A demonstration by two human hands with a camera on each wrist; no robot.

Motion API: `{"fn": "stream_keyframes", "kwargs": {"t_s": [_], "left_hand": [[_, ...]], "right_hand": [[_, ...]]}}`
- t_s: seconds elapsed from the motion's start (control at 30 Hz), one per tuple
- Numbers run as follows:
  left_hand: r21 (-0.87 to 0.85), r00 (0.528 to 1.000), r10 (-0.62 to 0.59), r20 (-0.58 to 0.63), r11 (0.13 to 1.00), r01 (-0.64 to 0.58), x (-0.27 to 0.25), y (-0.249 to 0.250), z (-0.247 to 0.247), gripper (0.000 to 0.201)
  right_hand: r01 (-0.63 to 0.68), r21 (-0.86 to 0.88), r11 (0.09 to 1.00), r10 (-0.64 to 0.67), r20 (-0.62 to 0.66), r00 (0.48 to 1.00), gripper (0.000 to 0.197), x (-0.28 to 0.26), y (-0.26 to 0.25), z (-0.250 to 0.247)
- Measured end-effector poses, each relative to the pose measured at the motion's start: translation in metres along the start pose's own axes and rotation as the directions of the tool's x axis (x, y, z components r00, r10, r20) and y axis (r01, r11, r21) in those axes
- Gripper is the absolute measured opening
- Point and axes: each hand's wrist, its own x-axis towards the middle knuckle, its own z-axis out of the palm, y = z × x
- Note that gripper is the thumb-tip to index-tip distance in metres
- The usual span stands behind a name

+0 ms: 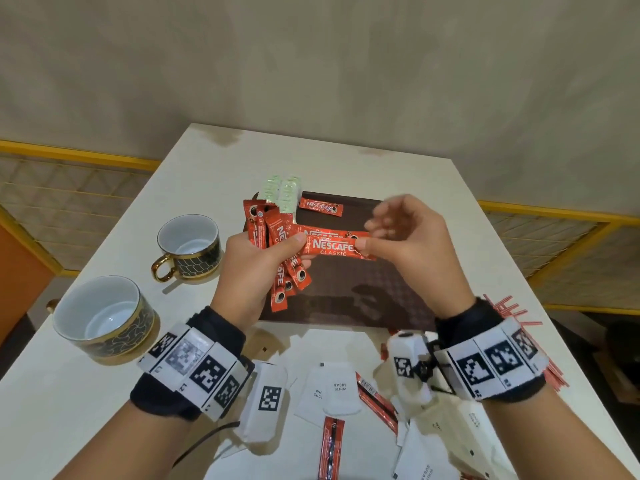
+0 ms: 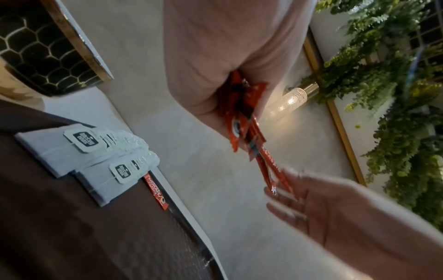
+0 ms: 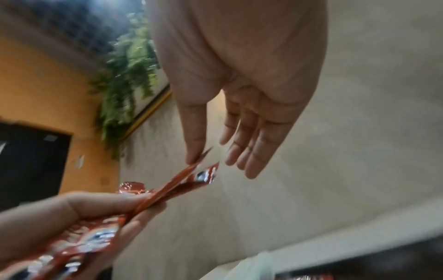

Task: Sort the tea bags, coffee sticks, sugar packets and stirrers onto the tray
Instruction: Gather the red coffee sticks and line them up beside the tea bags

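Gripping a fanned bunch of red coffee sticks [image 1: 282, 268], your left hand [image 1: 258, 271] has its fingers curled round them above the dark brown tray [image 1: 346, 292]. Your right hand [image 1: 412, 244] touches the far end of the topmost stick [image 1: 334, 248] with its thumb; the right wrist view shows the other fingers [image 3: 254, 151] straight and spread, clear of the stick, so nothing is pinched there. The head view reads that stick plainly: "NESCAFÉ CLASSIC" in white on red.

From the head view you see one more Nescafé stick [image 1: 321, 206] lying alone at the tray's far edge, just beside two pale green tea bags [image 1: 282, 194] at the far left corner. The left wrist view shows what the head view does not: each tea bag carries a small dark tag [image 2: 84, 141], though its lettering is too blurred to read.

Only the head view shows the counter [image 1: 398, 161] near you: white sugar packets [image 1: 334, 389] printed "WHITE SUGAR", a few loose red sticks [image 1: 330, 448] among them, and thin red stirrers [image 1: 509, 308] by your right wrist. Two empty cups sit left of the tray, the near one [image 1: 104, 317] and the far one [image 1: 188, 247], both black and gold outside.

Only the wrist views catch hanging green foliage [image 2: 395, 94] and a glowing wall lamp [image 2: 291, 101].
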Motion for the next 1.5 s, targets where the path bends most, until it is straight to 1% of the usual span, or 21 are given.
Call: {"fn": "stream_keyframes", "kwargs": {"t_s": [0.03,0.07,0.1,0.13,0.17,0.2,0.27,0.37,0.43,0.5,0.53,0.63,0.73,0.8,0.83,0.93,1.03,1.17,1.27,1.4,1.5], "left_hand": [[0.021,1.0,0.002,-0.006,1.0,-0.002,0.001,-0.001,0.0,0.018],[0.045,1.0,0.003,-0.007,0.999,-0.003,0.001,-0.002,0.0,0.019],[0.068,1.0,0.006,-0.003,0.998,-0.006,0.002,-0.002,0.0,0.02],[0.09,1.0,0.011,0.0,0.996,-0.011,0.003,-0.003,0.001,0.022],[0.112,1.0,0.018,0.001,0.994,-0.018,0.005,-0.004,0.002,0.023],[0.133,1.0,0.026,-0.002,0.991,-0.026,0.007,-0.004,0.003,0.024],[0.166,0.999,0.034,-0.011,0.986,-0.032,0.012,-0.005,0.004,0.025],[0.195,0.999,0.023,-0.025,0.981,-0.018,0.021,-0.004,0.003,0.026],[0.184,0.997,0.028,-0.071,0.983,-0.014,0.03,-0.003,-0.002,0.023],[0.14,0.988,0.028,-0.153,0.99,-0.007,0.039,-0.001,-0.01,0.017],[0.131,0.982,0.027,-0.185,0.991,-0.003,0.041,0.0,-0.015,0.016],[0.144,0.98,0.016,-0.197,0.99,0.013,0.041,-0.003,-0.024,0.015],[0.14,0.984,-0.014,-0.178,0.989,0.039,0.036,-0.01,-0.026,0.023],[0.114,0.983,-0.038,-0.181,0.992,0.06,0.036,-0.014,-0.029,0.034],[0.101,0.981,-0.052,-0.187,0.992,0.072,0.037,-0.016,-0.03,0.036],[0.069,0.976,-0.075,-0.202,0.993,0.09,0.04,-0.018,-0.033,0.024],[0.038,0.974,-0.093,-0.205,0.994,0.102,0.042,-0.018,-0.034,0.017],[0.019,0.973,-0.111,-0.205,0.993,0.117,0.046,-0.019,-0.034,0.017],[0.024,0.971,-0.107,-0.213,0.993,0.115,0.046,-0.02,-0.033,0.015],[0.025,0.972,-0.106,-0.209,0.993,0.114,0.045,-0.022,-0.034,0.018],[0.035,0.972,-0.104,-0.211,0.993,0.114,0.044,-0.022,-0.034,0.019]], "right_hand": [[0.084,-0.149,0.985,-0.078,0.046,0.996,0.042,0.004,-0.005,-0.002],[0.169,-0.291,0.942,-0.137,0.129,0.982,0.048,0.009,-0.013,-0.002],[0.246,-0.399,0.883,-0.162,0.233,0.959,0.049,0.013,-0.02,0.0],[0.306,-0.462,0.832,-0.157,0.332,0.93,0.046,0.017,-0.026,0.003],[0.341,-0.487,0.804,-0.133,0.412,0.901,0.04,0.022,-0.03,0.007],[0.346,-0.487,0.802,-0.099,0.463,0.881,0.035,0.026,-0.031,0.013],[0.316,-0.47,0.824,-0.044,0.503,0.863,0.026,0.033,-0.029,0.021],[0.277,-0.467,0.84,0.012,0.526,0.85,0.02,0.049,-0.021,0.026],[0.249,-0.481,0.841,0.026,0.495,0.868,0.018,0.07,-0.012,0.028],[0.222,-0.545,0.809,0.032,0.418,0.908,0.019,0.101,0.006,0.031],[0.212,-0.585,0.783,0.044,0.391,0.919,0.02,0.117,0.016,0.034],[0.184,-0.667,0.722,0.11,0.373,0.921,0.022,0.159,0.051,0.052],[0.177,-0.702,0.69,0.15,0.378,0.914,0.021,0.187,0.081,0.072],[0.199,-0.72,0.665,0.164,0.401,0.901,0.02,0.201,0.094,0.083],[0.215,-0.726,0.653,0.165,0.414,0.895,0.018,0.206,0.099,0.087],[0.238,-0.738,0.631,0.171,0.432,0.886,0.016,0.219,0.109,0.094],[0.228,-0.74,0.633,0.188,0.433,0.882,0.017,0.225,0.114,0.095],[0.241,-0.733,0.636,0.205,0.462,0.863,0.02,0.229,0.113,0.094],[0.25,-0.706,0.663,0.192,0.483,0.854,0.019,0.231,0.111,0.091],[0.277,-0.72,0.636,0.171,0.482,0.859,0.018,0.231,0.114,0.093],[0.276,-0.723,0.634,0.163,0.473,0.866,0.018,0.232,0.116,0.093]]}}
